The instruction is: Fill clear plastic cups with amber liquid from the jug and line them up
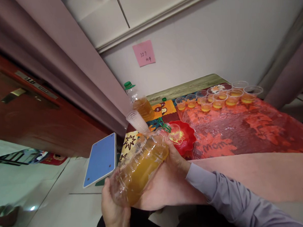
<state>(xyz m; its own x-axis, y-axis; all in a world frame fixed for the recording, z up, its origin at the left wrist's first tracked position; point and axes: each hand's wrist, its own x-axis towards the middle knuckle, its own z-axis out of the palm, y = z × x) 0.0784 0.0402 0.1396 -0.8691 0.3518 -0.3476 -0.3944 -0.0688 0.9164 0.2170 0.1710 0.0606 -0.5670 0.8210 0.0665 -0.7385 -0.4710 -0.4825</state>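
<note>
Between my hands is a large clear plastic bottle (144, 168) of yellow liquid, tilted on its side with its green-ringed neck toward the table. My left hand (113, 208) supports its base from below. Around the part near the neck, my right hand (176, 158) is closed. The bottle's mouth is over a clear plastic cup (176, 129) on a red scalloped plate (192, 140); whether liquid is flowing I cannot tell. Just behind the bottle is a stack of clear cups (136, 121).
A second bottle (142, 107) with a green cap stands at the table's back left. Near it lies a loose green cap (164, 99). Several clear cups (220, 98) with some yellow liquid are grouped at the back right. A blue stool (100, 160) stands left of the table.
</note>
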